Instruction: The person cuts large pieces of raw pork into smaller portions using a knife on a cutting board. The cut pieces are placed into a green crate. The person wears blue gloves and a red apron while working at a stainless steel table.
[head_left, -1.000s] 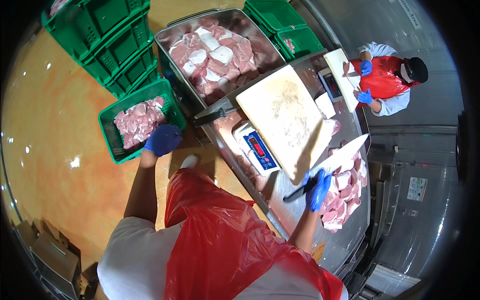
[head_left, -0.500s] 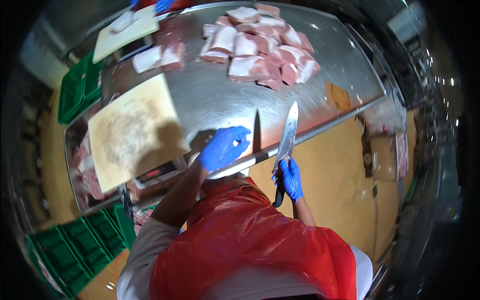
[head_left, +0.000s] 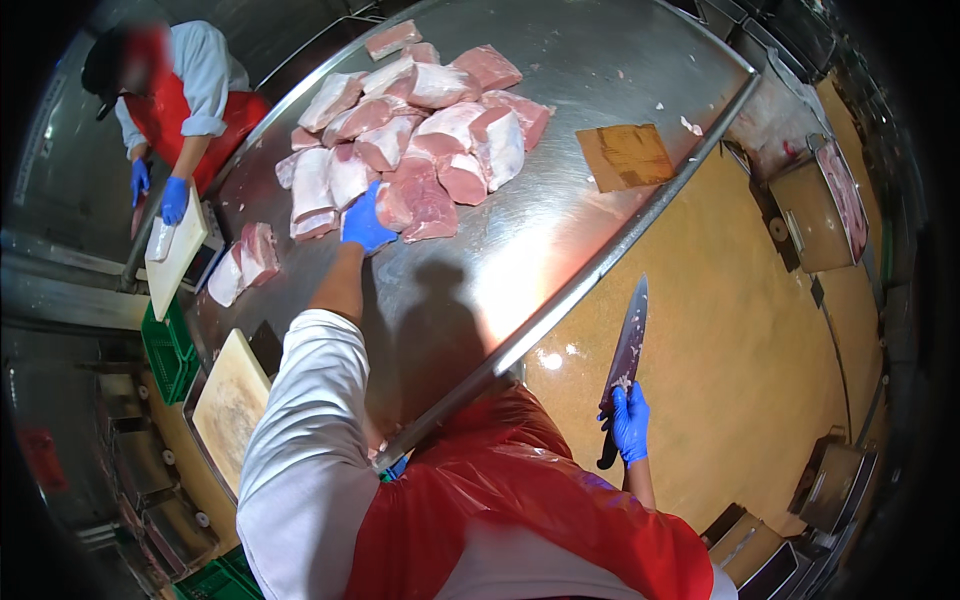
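Note:
My left hand (head_left: 368, 222), in a blue glove, reaches across the steel table (head_left: 560, 85) to the near side of a heap of raw pork pieces (head_left: 440, 85). It grips a piece of pork (head_left: 394, 207) there; some of its fingers are hidden by the meat. My right hand (head_left: 630, 424), also gloved in blue, is closed around a long knife (head_left: 626, 340) near where blade and dark handle meet. The blade points away from me, over the floor beyond the table's edge, with small scraps stuck near its base.
A cutting board (head_left: 232, 405) lies left of my arm. Two pork pieces (head_left: 246, 264) sit apart from the heap. At the far left, a co-worker (head_left: 190, 95) handles meat on another board (head_left: 180, 262). A brown sheet (head_left: 626, 157) lies near the table's right edge.
My left hand has gone from the table's near edge, where it held nothing visible, out to the pork heap. My right hand keeps the knife. The view has turned, bringing the co-worker into sight.

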